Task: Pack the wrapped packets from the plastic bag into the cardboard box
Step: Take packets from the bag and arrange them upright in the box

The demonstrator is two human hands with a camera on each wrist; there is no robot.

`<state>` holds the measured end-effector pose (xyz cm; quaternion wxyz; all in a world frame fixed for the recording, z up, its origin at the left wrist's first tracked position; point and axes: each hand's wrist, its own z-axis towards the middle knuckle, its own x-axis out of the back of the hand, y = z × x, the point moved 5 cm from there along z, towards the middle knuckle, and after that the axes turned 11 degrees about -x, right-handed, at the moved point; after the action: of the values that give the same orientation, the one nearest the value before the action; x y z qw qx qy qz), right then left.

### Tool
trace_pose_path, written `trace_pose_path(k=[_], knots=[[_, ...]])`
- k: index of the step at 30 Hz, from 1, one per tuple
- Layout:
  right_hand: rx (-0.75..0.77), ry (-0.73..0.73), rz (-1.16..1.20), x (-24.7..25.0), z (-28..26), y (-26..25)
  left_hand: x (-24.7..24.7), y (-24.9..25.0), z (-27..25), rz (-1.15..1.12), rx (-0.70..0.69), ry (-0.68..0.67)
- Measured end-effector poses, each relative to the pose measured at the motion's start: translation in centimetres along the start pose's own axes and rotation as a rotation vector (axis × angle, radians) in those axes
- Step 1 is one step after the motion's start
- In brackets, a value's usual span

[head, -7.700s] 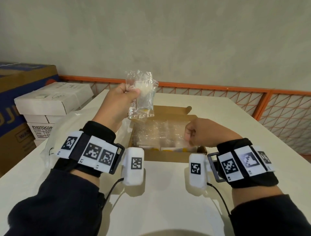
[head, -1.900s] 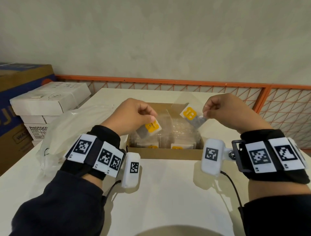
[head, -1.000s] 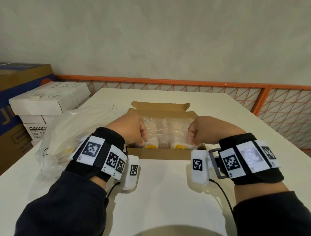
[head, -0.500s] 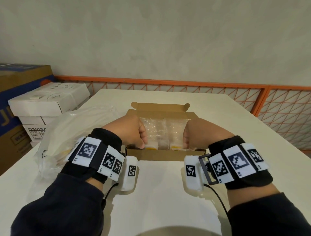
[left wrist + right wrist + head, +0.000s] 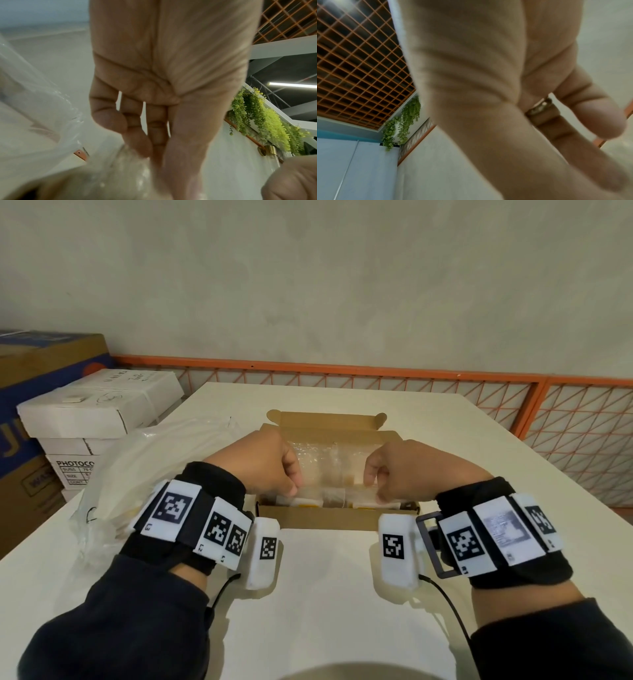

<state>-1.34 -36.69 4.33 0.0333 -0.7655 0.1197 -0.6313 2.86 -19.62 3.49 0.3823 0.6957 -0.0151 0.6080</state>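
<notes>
An open cardboard box (image 5: 308, 522) sits mid-table with several clear wrapped packets (image 5: 325, 457) lying inside. Both hands hover over its near end with fingers curled. My left hand (image 5: 291, 484) pinches the crinkly wrap of a packet (image 5: 308, 496) in the near row, and the left wrist view shows that hand (image 5: 150, 152) with thumb and fingers closed on the clear wrap (image 5: 126, 166). My right hand (image 5: 375, 486) pinches the wrap of the near-row packet (image 5: 363, 501) on the right. The right wrist view shows only that blurred hand (image 5: 573, 155); its packet is hidden there.
A clear plastic bag (image 5: 144, 467) with more packets lies on the white table (image 5: 325, 594) left of the box. White paper cartons (image 5: 96, 419) and a brown box (image 5: 41, 361) are stacked beyond the table's left edge. An orange mesh railing (image 5: 565, 440) runs behind and to the right.
Both hands came down from above the box, each with a yellow-labelled packet, to its near row. Over the last second they stayed there with only small shifts.
</notes>
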Motion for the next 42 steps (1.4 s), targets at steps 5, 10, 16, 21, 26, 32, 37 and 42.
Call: trace_pose_path(k=[5, 10, 16, 21, 26, 32, 37, 42], knots=[[0.048, -0.001, -0.027, 0.2, -0.4, -0.4, 0.0, 0.2, -0.2, -0.005, -0.003, -0.026], [0.035, 0.066, -0.032, 0.3, 0.0, -0.4, -0.1, 0.1, -0.1, -0.026, 0.007, -0.005], [0.000, 0.089, -0.003, -0.2, 0.7, -0.1, -0.4, 0.1, 0.1, 0.037, 0.027, 0.005], [0.030, 0.191, -0.046, 0.9, 0.3, 0.0, 0.1, 0.4, 0.0, 0.068, 0.008, 0.044], [0.042, 0.127, -0.081, -0.1, 0.3, -0.7, 0.1, 0.4, 0.0, 0.070, -0.004, 0.037], [0.006, 0.139, 0.042, 1.0, 0.0, 0.1, 0.3, 0.2, -0.1, 0.043, 0.010, 0.041], [-0.017, 0.093, 0.042, 1.1, -0.1, 0.4, 0.2, 0.1, -0.1, 0.031, 0.004, 0.029], [-0.033, 0.126, 0.033, 1.2, -0.1, 0.7, 0.1, 0.1, 0.0, 0.035, 0.000, 0.027]])
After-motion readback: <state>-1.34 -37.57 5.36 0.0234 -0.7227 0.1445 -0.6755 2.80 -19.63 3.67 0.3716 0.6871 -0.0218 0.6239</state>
